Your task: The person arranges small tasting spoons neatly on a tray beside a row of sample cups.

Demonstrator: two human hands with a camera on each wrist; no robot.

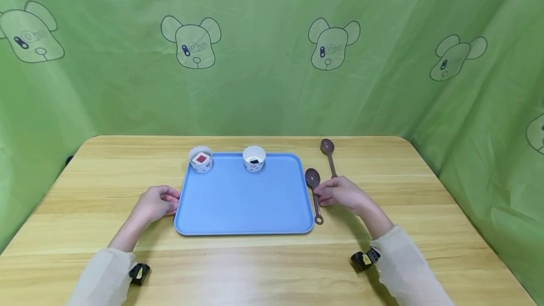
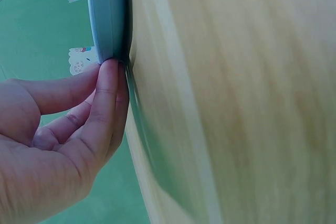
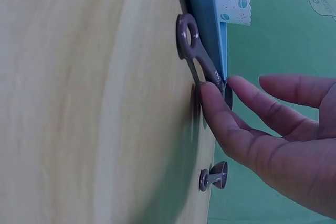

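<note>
A light blue tray point(image 1: 246, 197) lies on the table. My left hand point(image 1: 159, 202) pinches its left rim, with the thumb above and fingertips at the side and underside. To the right of the tray lies a brown spoon point(image 1: 312, 178), its ring-ended handle beside the rim. My right hand point(image 1: 340, 193) touches that handle with its fingertips; the thumb stands apart in the right wrist view. Beyond that hand lies a second brown spoon point(image 1: 327, 146). Two white paper cups are at the tray's far side: one point(image 1: 201, 162) holds red and white pieces, the other point(image 1: 254, 160) something black.
The wooden table point(image 1: 238, 273) has its far edge against a green curtain point(image 1: 263, 98), which also hangs on both sides. Black devices sit at both wrists.
</note>
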